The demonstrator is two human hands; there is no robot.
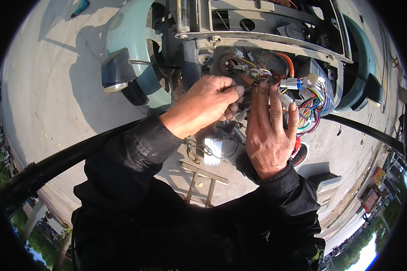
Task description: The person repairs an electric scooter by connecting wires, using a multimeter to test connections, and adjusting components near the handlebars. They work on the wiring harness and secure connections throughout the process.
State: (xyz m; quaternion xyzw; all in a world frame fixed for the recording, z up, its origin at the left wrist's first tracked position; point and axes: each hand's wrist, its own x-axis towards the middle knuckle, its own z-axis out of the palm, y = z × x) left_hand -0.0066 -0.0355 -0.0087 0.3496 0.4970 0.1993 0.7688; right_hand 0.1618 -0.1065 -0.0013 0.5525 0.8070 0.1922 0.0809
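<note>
My left hand (pixel 206 105) is closed, thumb pressed against the curled forefinger beside a bundle of wires. Whatever sits in that pinch is too hidden to name. Close by, my right hand (pixel 270 131) has its fingers stretched out over the wiring, back of the hand facing up; its thumb is out of sight. Just beyond the fingertips lie white plug connectors (pixel 254 71) on thin coloured wires. A blue and white connector (pixel 291 83) sits right of the right fingers, near a thick orange cable (pixel 286 63) and a loom of multicoloured wires (pixel 315 105).
A finned metal box (pixel 326 86) stands at the right, beneath a metal frame (pixel 267 39). Teal fenders (pixel 130 34) flank both sides, with a black lamp housing (pixel 116 70) at the left. Below are a white box (pixel 212 152) with cables and a wooden frame (pixel 205 173).
</note>
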